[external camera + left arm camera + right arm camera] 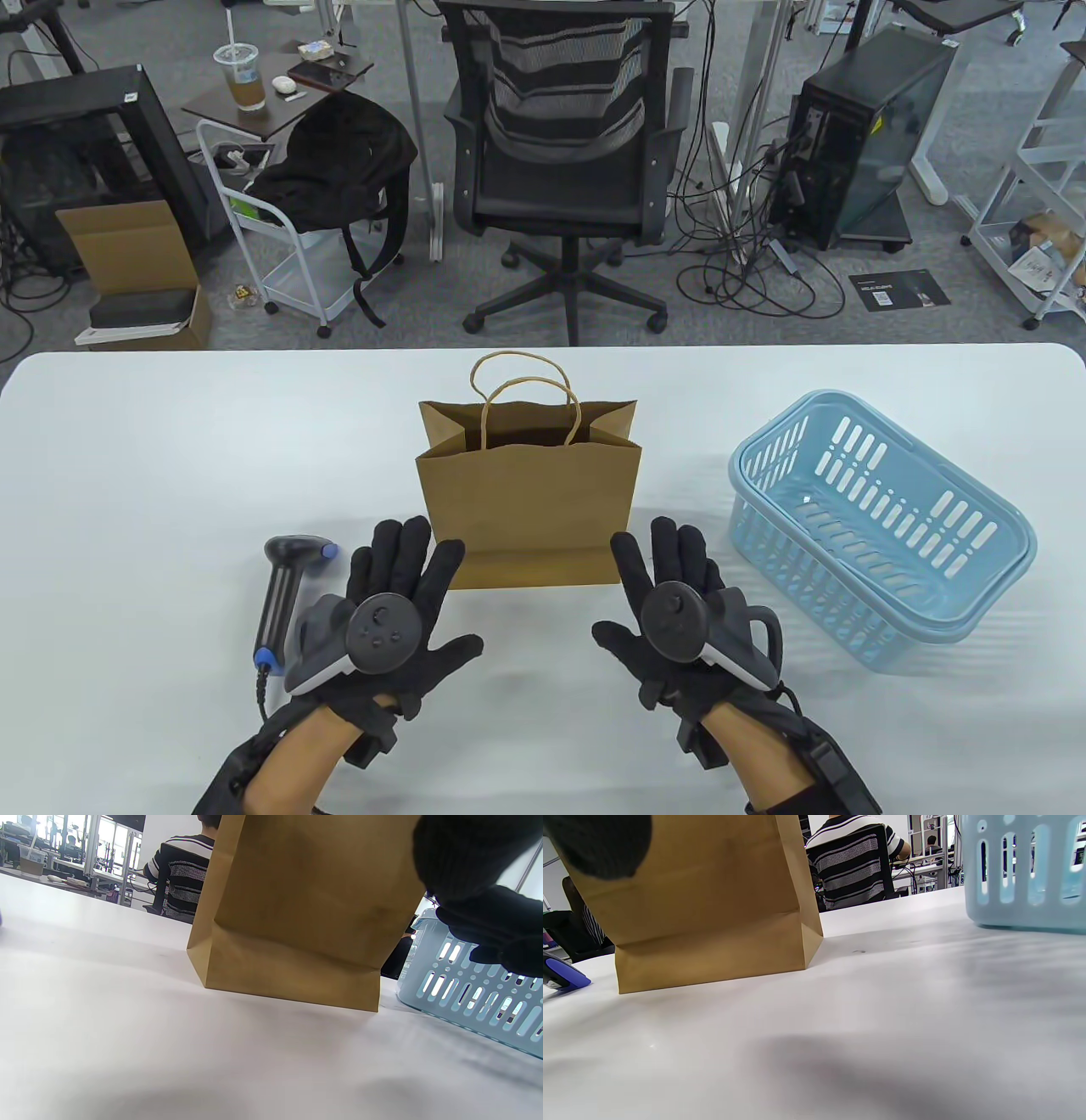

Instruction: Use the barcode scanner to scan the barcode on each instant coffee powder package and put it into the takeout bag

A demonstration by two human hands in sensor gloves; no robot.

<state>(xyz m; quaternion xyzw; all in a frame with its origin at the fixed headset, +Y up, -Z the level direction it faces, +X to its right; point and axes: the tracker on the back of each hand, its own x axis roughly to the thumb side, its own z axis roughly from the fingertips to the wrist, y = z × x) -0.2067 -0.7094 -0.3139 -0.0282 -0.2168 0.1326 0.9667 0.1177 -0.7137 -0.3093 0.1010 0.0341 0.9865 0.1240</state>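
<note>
A brown paper takeout bag (pixel 528 501) (pixel 305 899) (pixel 708 899) stands upright and open at the table's middle. The grey barcode scanner (pixel 287 587) with blue ends lies on the table left of the bag; its blue tip (pixel 562 975) shows in the right wrist view. My left hand (pixel 399 594) lies flat between scanner and bag, fingers straight, holding nothing. My right hand (pixel 670 586) lies flat just right of the bag's front, also holding nothing. No coffee package is visible in any view.
A light blue slotted plastic basket (pixel 882 526) (pixel 471 984) (pixel 1022 874) sits at the right with nothing visible inside. The scanner's cable (pixel 261 692) runs toward the front edge. An office chair (pixel 564 161) stands beyond the table's far edge.
</note>
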